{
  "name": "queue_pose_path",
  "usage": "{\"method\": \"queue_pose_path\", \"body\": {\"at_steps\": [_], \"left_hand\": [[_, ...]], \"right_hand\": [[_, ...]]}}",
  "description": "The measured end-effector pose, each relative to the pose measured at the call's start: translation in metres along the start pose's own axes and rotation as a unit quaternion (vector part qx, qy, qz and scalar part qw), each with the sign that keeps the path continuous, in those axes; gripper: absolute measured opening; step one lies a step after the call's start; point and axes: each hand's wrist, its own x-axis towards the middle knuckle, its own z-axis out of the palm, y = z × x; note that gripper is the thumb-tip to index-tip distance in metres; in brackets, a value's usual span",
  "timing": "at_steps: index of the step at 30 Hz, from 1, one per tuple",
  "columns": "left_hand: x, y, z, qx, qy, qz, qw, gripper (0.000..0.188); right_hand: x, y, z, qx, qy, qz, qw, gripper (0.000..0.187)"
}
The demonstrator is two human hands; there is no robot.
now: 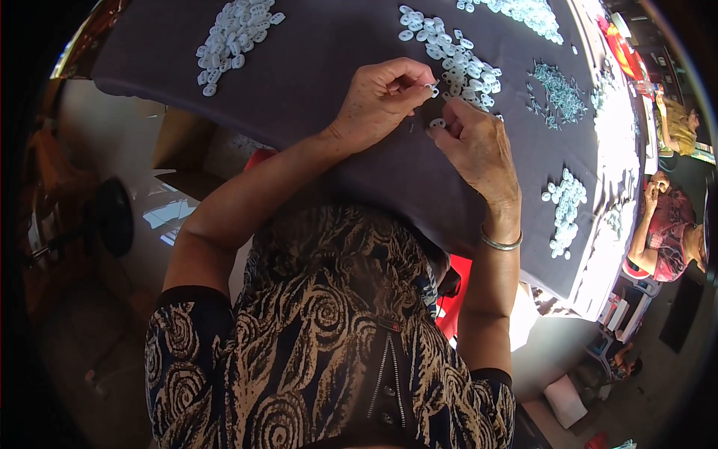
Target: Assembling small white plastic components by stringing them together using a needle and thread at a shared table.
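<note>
Over the counter, my left hand is pinching a little white piece; my right hand is pinching a white oval. I'm handling both, so I'm probably needing a steady touch next.

No legible txt, nos. or signs w/in view.

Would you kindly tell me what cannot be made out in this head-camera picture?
- Head view: most of the small white piece at the left hand, hidden by its fingers.
- Head view: the palm of the right hand, hidden by the back of that hand.
- Head view: the far part of the upper-right white pile, cut off by the top edge.
- Head view: single shapes in the greenish pile, too small.
</note>
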Motion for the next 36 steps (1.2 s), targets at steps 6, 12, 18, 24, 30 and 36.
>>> {"method": "queue_pose_path", "body": {"at_steps": [6, 12, 18, 24, 30, 36], "left_hand": [[0.001, -0.002, 0.000, -0.002, -0.001, 0.006, 1.000, 0.009], [0.000, -0.001, -0.002, -0.007, 0.003, 0.004, 1.000, 0.009], [0.001, -0.001, -0.002, -0.017, 0.008, 0.006, 1.000, 0.010], [-0.001, 0.002, -0.003, -0.024, 0.010, -0.007, 1.000, 0.012], [0.000, 0.001, -0.005, -0.061, -0.006, -0.022, 0.998, 0.015], [-0.005, 0.004, 0.002, -0.063, -0.044, -0.054, 0.996, 0.014]], "right_hand": [[0.003, 0.007, 0.002, 0.046, 0.021, -0.020, 0.999, 0.015], [0.004, 0.002, 0.003, 0.052, 0.051, 0.003, 0.997, 0.012], [0.006, -0.007, 0.014, -0.006, 0.071, 0.023, 0.997, 0.014], [0.006, -0.004, 0.015, 0.031, 0.053, -0.074, 0.995, 0.011], [0.005, 0.005, 0.009, 0.117, 0.040, -0.055, 0.991, 0.015], [0.011, 0.018, 0.001, 0.417, 0.053, 0.046, 0.906, 0.005]]}}
